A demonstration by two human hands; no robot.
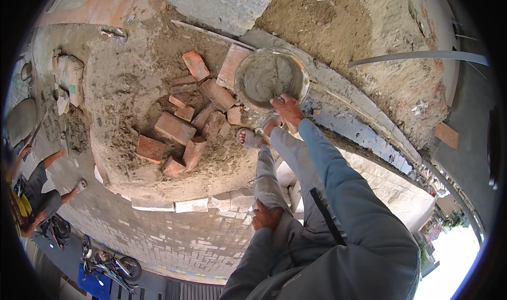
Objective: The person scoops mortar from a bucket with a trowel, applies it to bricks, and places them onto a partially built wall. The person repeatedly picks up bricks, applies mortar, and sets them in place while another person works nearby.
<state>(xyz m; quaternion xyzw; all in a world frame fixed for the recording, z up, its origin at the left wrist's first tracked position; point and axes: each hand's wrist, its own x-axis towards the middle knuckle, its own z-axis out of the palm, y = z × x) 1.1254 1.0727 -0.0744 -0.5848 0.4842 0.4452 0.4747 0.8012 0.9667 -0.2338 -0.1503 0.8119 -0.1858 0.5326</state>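
While the left hand point(266, 216) rests on the left leg point(268, 186), fingers loosely apart, the right hand point(288, 110) is curled at the near rim of a round basin point(306, 83); whether it grips anything cannot be told. The basin, containing grey mortar point(264, 77), stands at the dirt patch's point(119, 88) right edge, near loose red bricks point(175, 128).

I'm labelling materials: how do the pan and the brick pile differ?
The pan is round; the brick pile is an uneven heap. The pan holds wet-looking grey mortar, while the brick pile is mostly reddish. The brick pile spreads wider than the pan. Both are outdoors.
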